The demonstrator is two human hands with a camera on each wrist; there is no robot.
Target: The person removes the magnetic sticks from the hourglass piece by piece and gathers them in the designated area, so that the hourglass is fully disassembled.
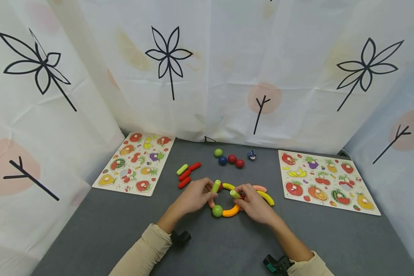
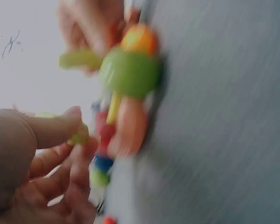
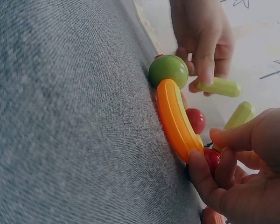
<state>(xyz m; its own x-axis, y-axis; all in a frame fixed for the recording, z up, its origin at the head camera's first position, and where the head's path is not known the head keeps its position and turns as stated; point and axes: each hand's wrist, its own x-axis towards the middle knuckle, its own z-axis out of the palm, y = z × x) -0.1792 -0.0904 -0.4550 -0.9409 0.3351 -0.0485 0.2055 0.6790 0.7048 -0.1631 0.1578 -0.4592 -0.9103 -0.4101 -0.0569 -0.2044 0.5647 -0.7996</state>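
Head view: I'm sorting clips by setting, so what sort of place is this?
Probably a curtained-off play or filming area: printed white curtains hang behind and beside a grey tabletop bearing colourful toy pieces.

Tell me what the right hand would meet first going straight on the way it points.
Beyond the green stick it holds, the right hand would probably meet the yellow curved piece, judging by the head view; its height is unclear, so it might pass above.

Left fingers [image 2: 80,164] pinching green stick [image 2: 79,136], blurred green ball [image 2: 130,71]
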